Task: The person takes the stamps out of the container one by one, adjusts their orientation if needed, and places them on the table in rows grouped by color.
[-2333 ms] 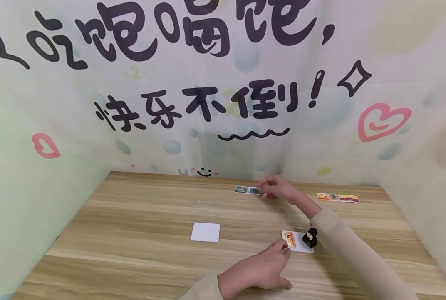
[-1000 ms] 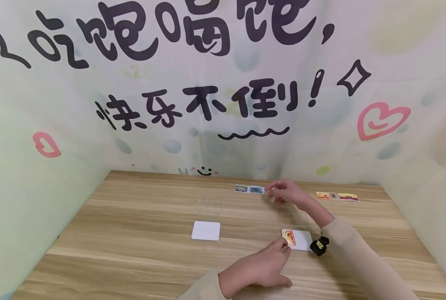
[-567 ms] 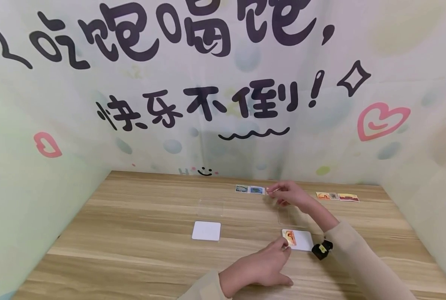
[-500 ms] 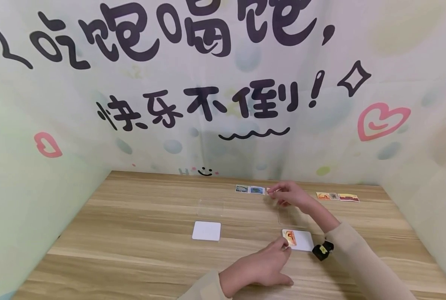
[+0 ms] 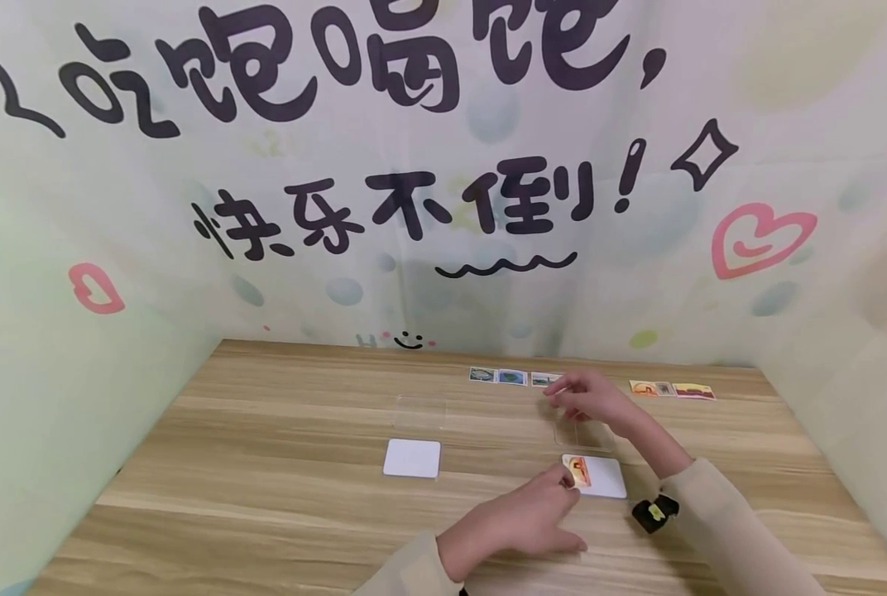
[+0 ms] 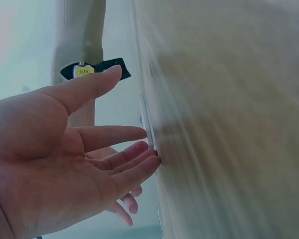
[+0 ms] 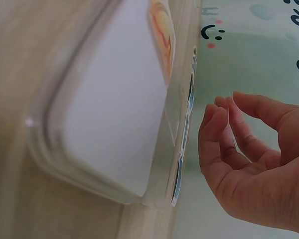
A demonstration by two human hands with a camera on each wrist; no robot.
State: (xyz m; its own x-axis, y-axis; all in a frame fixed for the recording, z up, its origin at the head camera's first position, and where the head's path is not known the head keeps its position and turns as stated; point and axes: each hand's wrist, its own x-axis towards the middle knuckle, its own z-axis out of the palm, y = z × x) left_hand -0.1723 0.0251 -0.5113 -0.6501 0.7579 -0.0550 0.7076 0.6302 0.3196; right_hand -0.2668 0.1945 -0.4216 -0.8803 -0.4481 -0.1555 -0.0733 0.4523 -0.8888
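In the head view my left hand (image 5: 521, 513) rests on the table, its fingertips at the left edge of a white card (image 5: 609, 480). An orange postage stamp (image 5: 580, 470) lies on that card's left part. The left wrist view shows these fingers extended, touching the card's edge. My right hand (image 5: 592, 401) hovers at the back, fingers loosely bent beside a stamp with a green and blue picture (image 5: 544, 380), which it partly covers. Nothing shows between thumb and fingers in the right wrist view. Left of it lie a blue stamp (image 5: 513, 377) and a green stamp (image 5: 483, 374).
More stamps (image 5: 692, 391) lie at the back right. A blank white card (image 5: 412, 458) lies left of centre, a clear plastic sheet (image 5: 419, 411) behind it. Another clear sheet (image 5: 592, 436) lies behind the stamped card. A printed cloth (image 5: 339, 290) stands behind the table.
My right hand has drawn away to the right from the back row, leaving a third stamp in sight beside the blue one. The left hand has stayed at the card.
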